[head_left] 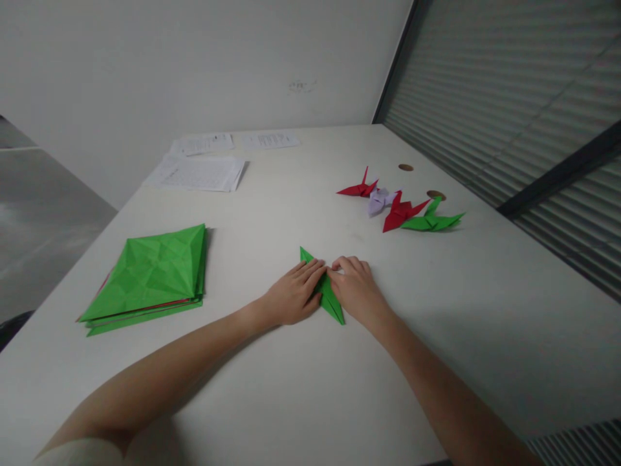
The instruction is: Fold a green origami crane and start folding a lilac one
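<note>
A long, narrow piece of folded green origami paper (332,303) lies slantwise on the white table (272,213), one pointed end away from me and the other toward me. Across its middle rests my left hand (297,291), fingers stretched out and pressing it flat. From the right, my right hand (356,285) pinches the paper's edge between thumb and curled fingers, close to the left fingertips. The middle of the paper is partly hidden under both hands.
To the left is a stack of creased green sheets (150,268) with some red between them. Folded paper cranes, red (400,212), lilac (379,202) and green (433,221), sit at the right. Printed papers (201,173) lie at the back left, near the wall. Blinds (509,97) border the right side.
</note>
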`<state>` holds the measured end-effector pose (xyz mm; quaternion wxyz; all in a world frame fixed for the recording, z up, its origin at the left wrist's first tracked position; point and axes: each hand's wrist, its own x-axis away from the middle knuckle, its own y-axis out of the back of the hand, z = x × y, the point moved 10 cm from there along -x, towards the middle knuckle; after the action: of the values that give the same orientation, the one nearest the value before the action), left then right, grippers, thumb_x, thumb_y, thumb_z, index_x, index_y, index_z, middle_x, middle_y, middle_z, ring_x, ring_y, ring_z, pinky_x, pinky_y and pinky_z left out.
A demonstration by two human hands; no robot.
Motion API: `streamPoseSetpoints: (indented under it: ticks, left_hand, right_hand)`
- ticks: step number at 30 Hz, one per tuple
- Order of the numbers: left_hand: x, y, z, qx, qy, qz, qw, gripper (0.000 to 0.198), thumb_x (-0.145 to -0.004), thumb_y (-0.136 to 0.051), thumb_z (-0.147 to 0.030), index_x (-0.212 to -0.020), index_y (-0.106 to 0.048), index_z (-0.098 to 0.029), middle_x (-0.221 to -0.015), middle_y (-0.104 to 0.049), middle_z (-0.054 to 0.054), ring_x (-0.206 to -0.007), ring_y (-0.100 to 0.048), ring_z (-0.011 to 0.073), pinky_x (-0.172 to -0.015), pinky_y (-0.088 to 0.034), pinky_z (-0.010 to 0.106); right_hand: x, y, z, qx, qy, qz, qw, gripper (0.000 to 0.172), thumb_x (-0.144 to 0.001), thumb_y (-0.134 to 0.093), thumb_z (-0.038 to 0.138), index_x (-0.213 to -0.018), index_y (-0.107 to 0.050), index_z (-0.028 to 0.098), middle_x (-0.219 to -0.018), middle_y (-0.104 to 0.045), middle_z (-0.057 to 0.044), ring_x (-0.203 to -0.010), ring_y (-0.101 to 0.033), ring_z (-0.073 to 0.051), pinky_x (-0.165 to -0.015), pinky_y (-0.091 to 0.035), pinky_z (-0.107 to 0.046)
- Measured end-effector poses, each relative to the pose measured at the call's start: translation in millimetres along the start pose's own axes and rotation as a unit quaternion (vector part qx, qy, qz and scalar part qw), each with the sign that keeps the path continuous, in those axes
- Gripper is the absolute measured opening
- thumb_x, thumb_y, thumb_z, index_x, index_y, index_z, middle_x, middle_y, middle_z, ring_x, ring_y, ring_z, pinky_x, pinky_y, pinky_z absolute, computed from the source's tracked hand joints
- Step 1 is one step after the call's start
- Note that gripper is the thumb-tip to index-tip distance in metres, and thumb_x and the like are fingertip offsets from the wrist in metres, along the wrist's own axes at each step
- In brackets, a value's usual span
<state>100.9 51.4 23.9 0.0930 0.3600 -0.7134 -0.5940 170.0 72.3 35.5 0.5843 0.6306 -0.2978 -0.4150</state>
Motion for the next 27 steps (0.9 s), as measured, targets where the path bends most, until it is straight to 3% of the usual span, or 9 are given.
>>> streamPoseSetpoints:
  ticks: [10, 15, 20, 27]
  left_hand:
    - [-0.8, -5.4, 4.0, -0.036, 0.006, 0.007, 0.999, 0.056, -0.092, -0.043, -0.030, -0.140, -0.039, -0.001, -0.148, -0.040, 0.026, -0.141, -0.035, 0.0320, -0.115, -0.035, 0.050]
    - [-0.8, -4.7, 3.4, -0.040, 0.005, 0.005, 0.999, 0.054, -0.093, -0.042, -0.031, -0.138, -0.042, 0.000, -0.147, -0.041, 0.026, -0.140, -0.037, 0.0326, -0.113, -0.037, 0.051]
    - [0.7, -3.8, 3.1, -0.043, 0.005, 0.002, 0.999, 0.054, -0.095, -0.040, -0.031, -0.139, -0.041, -0.002, -0.148, -0.040, 0.026, -0.140, -0.037, 0.0327, -0.113, -0.037, 0.051]
    - [1.6, 0.7, -0.9, -0.039, -0.006, 0.006, 0.999, 0.046, -0.096, -0.042, -0.027, -0.141, -0.047, -0.017, -0.154, -0.034, 0.017, -0.142, -0.034, 0.0319, -0.114, -0.035, 0.052]
  right_hand:
    - [8.7, 0.3, 11.7, 0.055, -0.024, 0.046, 0.997, 0.030, -0.093, -0.044, 0.009, -0.116, -0.063, 0.011, -0.113, -0.061, -0.015, -0.106, -0.049, -0.028, -0.086, -0.037, -0.038]
    - [25.9, 6.3, 18.9, 0.075, -0.036, 0.040, 0.996, 0.030, -0.091, -0.047, 0.008, -0.116, -0.063, 0.008, -0.109, -0.062, -0.017, -0.107, -0.049, -0.030, -0.086, -0.039, -0.040]
    - [43.5, 11.0, 17.5, 0.069, -0.024, 0.017, 0.997, 0.028, -0.089, -0.052, 0.009, -0.114, -0.066, 0.013, -0.113, -0.062, -0.015, -0.112, -0.048, -0.030, -0.088, -0.039, -0.040]
    - [62.3, 21.1, 19.3, 0.093, 0.019, -0.015, 0.995, 0.035, -0.086, -0.053, 0.005, -0.117, -0.066, 0.016, -0.109, -0.066, -0.013, -0.115, -0.048, -0.033, -0.093, -0.037, -0.046]
